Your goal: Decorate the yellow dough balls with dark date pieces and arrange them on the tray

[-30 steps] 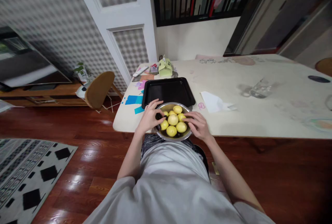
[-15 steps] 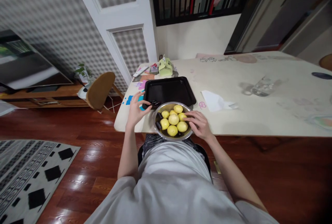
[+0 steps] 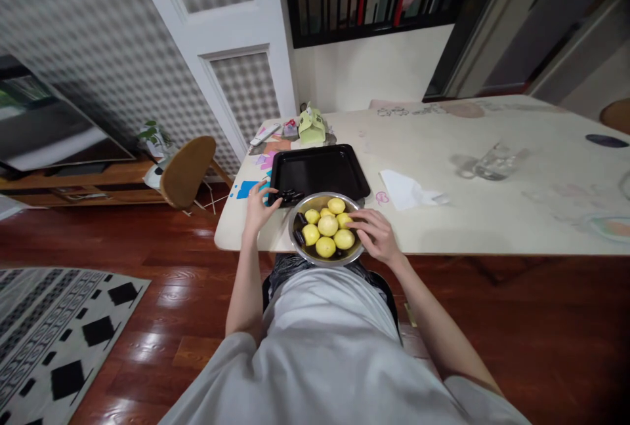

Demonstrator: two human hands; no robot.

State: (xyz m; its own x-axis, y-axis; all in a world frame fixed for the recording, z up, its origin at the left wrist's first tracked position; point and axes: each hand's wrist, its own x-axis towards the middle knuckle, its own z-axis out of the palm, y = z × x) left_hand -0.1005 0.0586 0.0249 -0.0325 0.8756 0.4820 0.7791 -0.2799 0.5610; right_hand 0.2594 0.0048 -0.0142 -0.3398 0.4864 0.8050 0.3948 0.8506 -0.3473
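Note:
A steel bowl (image 3: 327, 262) at the table's near edge holds several yellow lemons (image 3: 327, 225) and a few small, shiny black oblong pieces (image 3: 300, 237). Behind it lies a black rectangular tray (image 3: 319, 166), with more black pieces (image 3: 290, 196) gathered in its near left corner. My left hand (image 3: 256, 207) hovers at that corner, thumb and forefinger slightly apart beside the pieces; nothing shows between them. Over the bowl's right rim reaches my right hand (image 3: 378, 233), fingers stretched and apart, their tips at the rightmost lemon. Whether they touch it is unclear.
Beyond the tray stand a light green box (image 3: 312, 124) and a white remote (image 3: 264, 134). To the right lie a folded white paper (image 3: 401, 190) and a clear glass (image 3: 496, 162) on its side. A wooden chair (image 3: 188, 172) is left of the table (image 3: 443, 143).
My left hand has drawn back slightly to the left from the black pieces in the tray corner. The right hand stays at the bowl. The whole view has shifted a little.

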